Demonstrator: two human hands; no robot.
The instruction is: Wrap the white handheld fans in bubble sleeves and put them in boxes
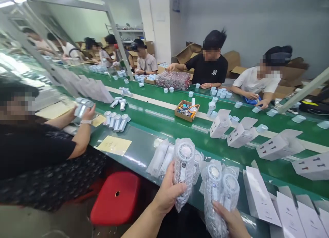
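Wrapped fans (184, 167): my L hand (167, 188) is gripping one+, fingers curled round; R hand (230, 218) is clasping a couple, fingers mostly hidden; prob. needing light, even pressure.

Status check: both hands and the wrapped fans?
Left hand gripping a bubble-wrapped fan. Right hand gripping at least two more fans. White boxes close by on the right.

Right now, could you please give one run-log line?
left hand: holds bubble-wrapped device; right hand: holds bubble-wrapped devices; nearby: white boxes
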